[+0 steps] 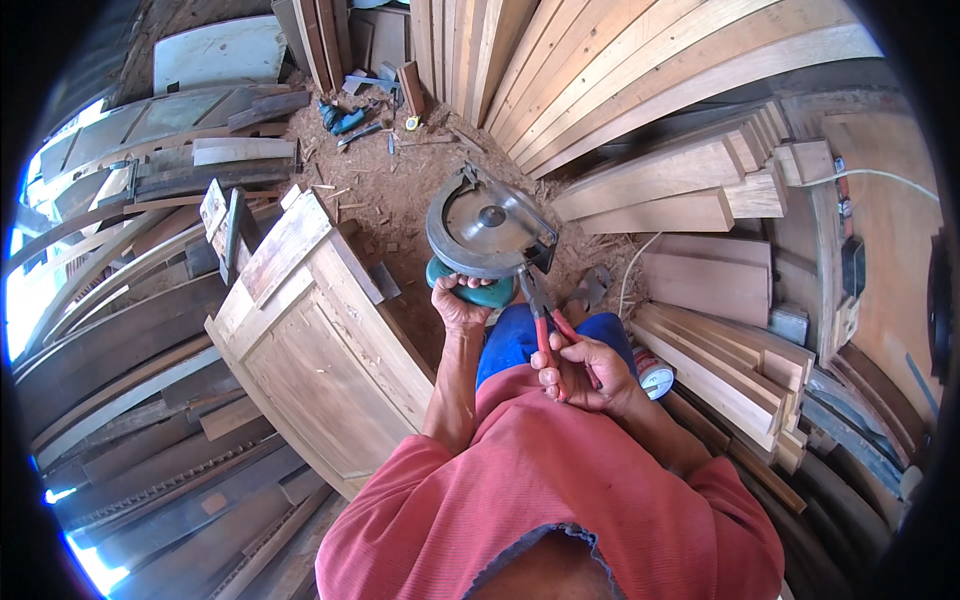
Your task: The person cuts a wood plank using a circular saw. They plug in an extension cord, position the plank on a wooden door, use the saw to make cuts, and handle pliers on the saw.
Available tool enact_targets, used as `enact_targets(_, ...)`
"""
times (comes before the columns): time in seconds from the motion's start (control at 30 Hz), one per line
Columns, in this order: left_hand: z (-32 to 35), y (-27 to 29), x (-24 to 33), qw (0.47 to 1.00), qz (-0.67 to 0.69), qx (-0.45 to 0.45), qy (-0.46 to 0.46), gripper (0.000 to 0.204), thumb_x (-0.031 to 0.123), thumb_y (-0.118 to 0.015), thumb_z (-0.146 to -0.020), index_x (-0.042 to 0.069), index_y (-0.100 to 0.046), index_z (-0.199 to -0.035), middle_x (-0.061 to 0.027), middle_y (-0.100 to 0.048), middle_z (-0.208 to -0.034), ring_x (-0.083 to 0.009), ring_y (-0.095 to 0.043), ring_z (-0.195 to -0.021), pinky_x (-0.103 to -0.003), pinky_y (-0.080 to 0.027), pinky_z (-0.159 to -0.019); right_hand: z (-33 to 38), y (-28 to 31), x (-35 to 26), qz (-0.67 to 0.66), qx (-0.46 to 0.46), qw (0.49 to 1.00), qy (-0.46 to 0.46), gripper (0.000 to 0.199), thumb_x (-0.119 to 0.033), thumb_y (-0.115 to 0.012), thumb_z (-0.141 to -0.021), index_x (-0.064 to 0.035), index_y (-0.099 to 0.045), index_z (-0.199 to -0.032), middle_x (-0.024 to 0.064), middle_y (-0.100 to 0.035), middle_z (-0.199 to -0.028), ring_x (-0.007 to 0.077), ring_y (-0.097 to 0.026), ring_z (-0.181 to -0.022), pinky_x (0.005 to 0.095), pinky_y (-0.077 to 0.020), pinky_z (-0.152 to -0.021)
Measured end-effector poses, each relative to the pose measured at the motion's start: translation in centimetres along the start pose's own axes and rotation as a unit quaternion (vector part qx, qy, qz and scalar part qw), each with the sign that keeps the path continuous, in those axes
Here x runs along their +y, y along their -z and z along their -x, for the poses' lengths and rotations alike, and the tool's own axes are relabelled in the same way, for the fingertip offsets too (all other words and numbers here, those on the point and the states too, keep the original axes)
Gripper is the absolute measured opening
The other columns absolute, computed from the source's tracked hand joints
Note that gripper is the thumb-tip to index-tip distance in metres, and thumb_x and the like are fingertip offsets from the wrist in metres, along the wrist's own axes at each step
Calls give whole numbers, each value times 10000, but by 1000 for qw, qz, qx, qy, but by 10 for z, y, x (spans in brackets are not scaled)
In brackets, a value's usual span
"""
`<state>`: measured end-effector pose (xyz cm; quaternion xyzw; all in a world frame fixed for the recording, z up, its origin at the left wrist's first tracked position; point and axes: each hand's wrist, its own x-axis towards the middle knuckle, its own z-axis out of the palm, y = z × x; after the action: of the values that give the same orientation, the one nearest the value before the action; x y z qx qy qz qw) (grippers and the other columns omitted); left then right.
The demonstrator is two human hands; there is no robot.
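Observation:
My left hand [460,303] is wrapped round the green body of a circular saw [488,237], held up in front of my knees. Its round steel blade faces up, with a grey guard curving along the left and lower edge and a dark metal plate on the right. In my right hand [592,372] is a pair of pliers [541,318] with red handles, gripped between thumb and fingers. The dark jaws point up to the lower right edge of the saw; whether they bite on a part there I cannot tell.
A panelled wooden door [310,345] leans at my left. Cut timbers [660,205] are stacked at right, and long boards [600,75] stand behind. A green power drill [343,119] and a tape measure [412,123] lie on the shaving-strewn floor. A can [654,379] stands by my right leg.

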<state>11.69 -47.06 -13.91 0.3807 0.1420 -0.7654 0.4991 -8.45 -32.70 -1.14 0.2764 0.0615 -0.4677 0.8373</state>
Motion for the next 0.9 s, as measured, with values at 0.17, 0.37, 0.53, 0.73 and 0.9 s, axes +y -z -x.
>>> enact_targets(0.17, -6, -4, 3, 999, 14, -39, 11, 80, 119, -631, -698, 95, -555, -709, -30, -544, -670, -212, -542, -641, -412, -479, -686, -4, -8, 8, -40, -24, 999, -6, 210, -129, -567, -1015, -126, -621, -1218, 102, -564, -1122, 228, -607, -925, 417, -575, -820)
enact_targets(0.37, -5, -17, 10, 998, -35, -40, 34, 93, 136, -635, -710, 86, -557, -720, -37, -544, -680, -220, -533, -655, -412, -469, -710, 4, -8, 4, 67, 56, 996, 2, 103, -96, -557, -1004, -83, -593, -1099, 130, -605, -1065, 231, -623, -920, 452, -556, -788)
enact_targets(0.53, -4, -18, 12, 997, -72, -26, 21, 90, 141, -633, -710, 99, -553, -711, -27, -534, -676, -216, -529, -650, -415, -468, -699, 11, -27, -8, 578, 247, 777, 38, 294, -137, -582, -1000, -22, -507, -1260, 187, -645, -1155, 265, -683, -961, 452, -578, -846)
enact_targets(0.73, -2, -10, 3, 998, -16, -50, 18, 106, 146, -645, -709, 94, -554, -699, -28, -554, -680, -217, -538, -655, -412, -469, -707, 12, -22, -10, 113, 17, 993, 0, 263, -125, -538, -1054, -86, -608, -1304, 332, -512, -1494, 473, -641, -1246, 531, -550, -1048)
enact_targets(0.9, -6, -10, 0, 998, 9, -57, 24, 108, 137, -655, -694, 102, -553, -701, -15, -550, -679, -210, -535, -639, -406, -475, -694, 9, -12, 3, -17, 19, 1000, 17, 252, -127, -535, -1052, -95, -608, -1291, 270, -604, -1355, 403, -690, -1101, 528, -577, -977)
